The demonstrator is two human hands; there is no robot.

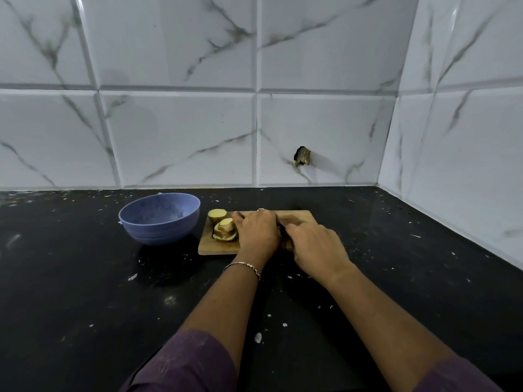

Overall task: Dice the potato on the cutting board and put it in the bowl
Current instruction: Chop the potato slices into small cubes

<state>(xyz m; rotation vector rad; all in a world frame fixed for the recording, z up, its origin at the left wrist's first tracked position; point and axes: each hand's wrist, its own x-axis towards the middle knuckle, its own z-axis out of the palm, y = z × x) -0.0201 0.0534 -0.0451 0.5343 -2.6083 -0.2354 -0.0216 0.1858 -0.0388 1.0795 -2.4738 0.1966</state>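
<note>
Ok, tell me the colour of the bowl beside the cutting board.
The bowl is a speckled lavender-blue, seen clearly in the head view.

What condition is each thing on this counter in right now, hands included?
bowl: upright, no potato seen inside.
potato: partly sliced, on the board.
cutting board: flat beside the bowl.
knife: mostly hidden, gripped.
left hand: holds the potato.
right hand: grips the knife.

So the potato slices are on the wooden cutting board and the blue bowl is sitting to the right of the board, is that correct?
Not quite. The head view shows the blue bowl to the left of the cutting board, not the right. The potato slices are on the board, as you said.
</note>
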